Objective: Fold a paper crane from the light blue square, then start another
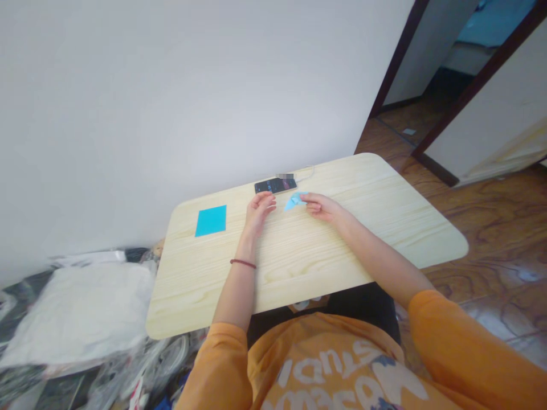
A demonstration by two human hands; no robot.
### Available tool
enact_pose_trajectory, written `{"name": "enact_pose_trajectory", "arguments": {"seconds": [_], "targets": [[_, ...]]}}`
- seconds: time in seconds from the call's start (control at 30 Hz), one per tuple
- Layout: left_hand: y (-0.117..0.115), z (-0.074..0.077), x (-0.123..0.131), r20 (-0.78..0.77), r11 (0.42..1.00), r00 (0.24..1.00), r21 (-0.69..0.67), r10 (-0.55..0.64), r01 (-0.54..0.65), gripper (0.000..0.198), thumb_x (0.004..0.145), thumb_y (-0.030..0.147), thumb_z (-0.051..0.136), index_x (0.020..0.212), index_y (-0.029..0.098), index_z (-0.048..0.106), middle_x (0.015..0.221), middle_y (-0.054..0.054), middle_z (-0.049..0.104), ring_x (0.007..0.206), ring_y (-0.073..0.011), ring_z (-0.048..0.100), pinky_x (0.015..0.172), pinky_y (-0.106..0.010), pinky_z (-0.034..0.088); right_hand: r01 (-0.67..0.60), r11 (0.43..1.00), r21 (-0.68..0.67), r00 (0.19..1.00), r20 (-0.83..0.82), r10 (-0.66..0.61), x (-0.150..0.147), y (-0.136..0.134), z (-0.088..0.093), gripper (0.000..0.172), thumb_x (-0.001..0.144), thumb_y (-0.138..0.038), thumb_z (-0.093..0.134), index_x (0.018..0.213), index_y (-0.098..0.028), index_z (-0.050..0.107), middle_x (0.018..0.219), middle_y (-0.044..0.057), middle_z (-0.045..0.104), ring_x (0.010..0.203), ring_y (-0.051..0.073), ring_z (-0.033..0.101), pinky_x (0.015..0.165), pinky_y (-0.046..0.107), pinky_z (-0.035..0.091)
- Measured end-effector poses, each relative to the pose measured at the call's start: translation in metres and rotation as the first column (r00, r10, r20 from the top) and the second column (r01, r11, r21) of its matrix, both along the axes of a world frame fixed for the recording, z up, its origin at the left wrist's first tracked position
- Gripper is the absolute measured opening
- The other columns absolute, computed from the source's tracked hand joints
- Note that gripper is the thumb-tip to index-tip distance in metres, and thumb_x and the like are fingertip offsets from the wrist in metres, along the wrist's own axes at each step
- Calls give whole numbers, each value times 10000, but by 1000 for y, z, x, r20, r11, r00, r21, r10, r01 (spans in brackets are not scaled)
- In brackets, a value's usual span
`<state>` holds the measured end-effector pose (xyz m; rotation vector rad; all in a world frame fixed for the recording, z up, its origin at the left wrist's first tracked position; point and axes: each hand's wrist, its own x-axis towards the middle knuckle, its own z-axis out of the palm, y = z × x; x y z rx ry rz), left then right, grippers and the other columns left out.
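Observation:
My right hand point(321, 206) pinches a small piece of folded light blue paper point(294, 200) by its right end, with a pointed part sticking out to the left. The piece is held over the table, and its exact folded shape is too small to make out. Just left of it, apart from the paper, is my left hand point(260, 208), fingers loosely curved and slightly spread, with nothing seen in them. Further left, a flat square of bright blue paper point(211, 221) lies on the light wooden table point(307, 262).
Behind my hands, a phone point(276, 185) with a lit screen lies near the table's back edge, a white cable point(306, 174) at its right end. A white wall point(192, 102) rises behind. Bags and bundled items point(89, 307) crowd the left; a doorway stands at right.

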<state>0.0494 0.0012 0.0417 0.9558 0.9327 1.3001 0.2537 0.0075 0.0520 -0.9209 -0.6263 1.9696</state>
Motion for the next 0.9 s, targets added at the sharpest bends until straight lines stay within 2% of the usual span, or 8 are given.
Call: {"name": "enact_pose_trajectory", "arguments": {"seconds": [0.1,0.2,0.27,0.43,0.53,0.6,0.77,0.9], "targets": [[-6,3,9,-144,992,986,81,-84,96,381,585,312,794,925,210,657,1052,-34,652,791,-116,614,727,-246,476,17,997,76,996,85,-24,-7,-1,-7,281,678,-83,710,578,-147,455,453,-99,382,355,-15,231,330,153,146],[-11,4,13,-225,983,964,84,-140,163,411,587,286,797,967,205,664,1109,-52,645,782,-119,614,758,-261,474,44,992,114,993,105,-56,-9,-2,-12,349,610,-122,769,547,-157,427,437,-108,340,368,-6,249,339,163,152],[-11,1,13,-231,983,962,77,-143,165,399,587,275,797,955,192,668,1101,-56,650,769,-115,615,775,-269,474,39,993,114,994,96,-50,-10,-1,-13,357,586,-133,785,548,-157,431,432,-114,322,370,-5,248,339,157,152],[-6,-9,14,-122,996,990,45,-72,78,421,535,237,823,919,177,664,920,-35,680,773,-123,626,777,-279,481,7,997,71,999,41,-10,-9,0,-11,291,636,-92,742,587,-140,459,455,-103,369,371,-14,254,327,117,155],[-4,-11,15,-18,999,999,-12,-44,43,444,505,227,836,908,179,656,840,-15,678,745,-112,625,771,-266,482,-21,1000,6,999,-32,21,-10,-1,-5,141,757,-86,636,696,-126,516,571,-54,510,378,-17,291,312,90,168],[-4,-10,15,49,999,998,-41,-26,28,461,489,217,842,908,185,650,824,-3,673,740,-103,624,779,-257,481,-23,998,-57,995,-97,18,-11,-2,-2,92,841,-88,532,756,-123,527,617,-29,552,373,-14,305,298,78,185],[-4,-8,14,123,997,992,-73,-17,26,492,470,185,844,919,198,642,856,7,662,753,-95,621,777,-250,484,-69,981,-180,973,-231,25,-13,-4,5,236,946,-100,322,795,-113,503,612,-13,557,332,-16,279,277,65,196],[-3,-9,14,112,996,993,-71,-41,49,491,481,176,835,930,203,639,894,3,654,760,-98,618,789,-263,486,-96,976,-193,963,-265,42,-10,-3,5,243,951,-100,300,804,-121,492,619,-15,559,312,-18,252,274,66,199]]}}
